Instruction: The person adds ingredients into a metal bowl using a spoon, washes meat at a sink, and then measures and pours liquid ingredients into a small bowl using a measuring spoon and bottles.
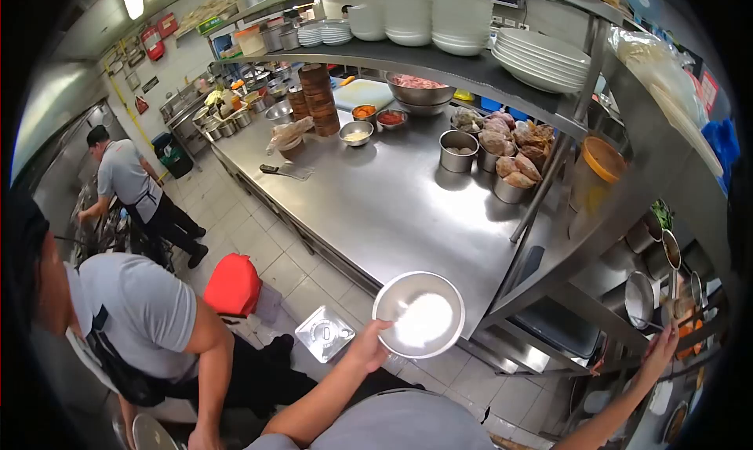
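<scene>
My left hand [370, 346] grips a round metal bowl [423, 315] by its near-left rim, with the thumb over the edge. The bowl is held above the floor beside the steel worktable, its shiny inside facing me. Far to the right, my right hand [660, 348] reaches toward a crowded side shelf, fingers stretched out and apart from the thumb. Close to its fingertips are a thin-handled utensil [645, 323] and a ladle [671, 250]. Whether the fingertips touch either one is unclear. A metal pot [639, 297] stands just left of them.
The steel worktable [369, 207] holds a cleaver [286, 170], small bowls and metal tins [457, 152] of food. Plates [541, 58] stack on the overhead shelf. A co-worker [141, 317] stands close on my left, another person [129, 179] farther back. A red container [233, 284] and metal lid [324, 334] are low between us.
</scene>
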{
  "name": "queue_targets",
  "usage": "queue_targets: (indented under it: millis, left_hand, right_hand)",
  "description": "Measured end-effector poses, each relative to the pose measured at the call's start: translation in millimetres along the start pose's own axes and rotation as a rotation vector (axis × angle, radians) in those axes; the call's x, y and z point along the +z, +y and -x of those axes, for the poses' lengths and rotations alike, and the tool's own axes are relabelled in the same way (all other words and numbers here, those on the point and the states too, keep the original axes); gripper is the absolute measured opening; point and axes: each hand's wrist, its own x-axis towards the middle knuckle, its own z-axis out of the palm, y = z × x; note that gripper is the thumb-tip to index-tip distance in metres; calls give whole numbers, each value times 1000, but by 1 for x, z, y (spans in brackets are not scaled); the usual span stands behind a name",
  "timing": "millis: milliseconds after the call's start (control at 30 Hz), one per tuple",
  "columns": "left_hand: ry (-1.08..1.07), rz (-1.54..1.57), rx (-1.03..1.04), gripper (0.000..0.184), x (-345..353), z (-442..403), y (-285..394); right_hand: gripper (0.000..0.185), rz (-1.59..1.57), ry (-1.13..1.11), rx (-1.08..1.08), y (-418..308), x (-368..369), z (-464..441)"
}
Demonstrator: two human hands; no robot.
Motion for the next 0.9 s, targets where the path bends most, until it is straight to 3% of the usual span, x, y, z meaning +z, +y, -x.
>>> queue_targets:
  millis: [33,100,133,200,267,300,367,433,633,733,900]
  left_hand:
    - [-1,7,0,54,-6,0,10]
    - [139,121,243,56,-14,-12,37]
    - [141,115,301,58,-18,-17,51]
    - [149,140,415,59,-27,-33,80]
    - [157,181,519,58,-36,-47,115]
    - [158,188,566,58,-41,-53,134]
    - [171,201,615,57,-56,-66,170]
    - [202,226,676,56,-63,-78,198]
    - [326,277,763,53,-109,-86,242]
    - [324,315,753,59,-142,-84,233]
    - [373,409,657,57,-145,-66,191]
  right_hand:
    - [34,-5,166,-24,-14,6,13]
    - [31,-179,415,-50,-29,0,48]
    - [31,-173,424,-59,-41,11,64]
    - [29,-757,-201,-196,-72,42,105]
    - [32,-768,-537,-126,-91,95,146]
    - [33,-724,-719,-143,-88,122,165]
    - [25,-511,-1211,122,-96,174,196]
    - [12,-191,-1394,180,-96,224,237]
    - [11,-136,-1594,364,-78,296,300]
    - [13,-154,-1521,613,-59,317,292]
    - [16,70,-1542,678,-3,389,277]
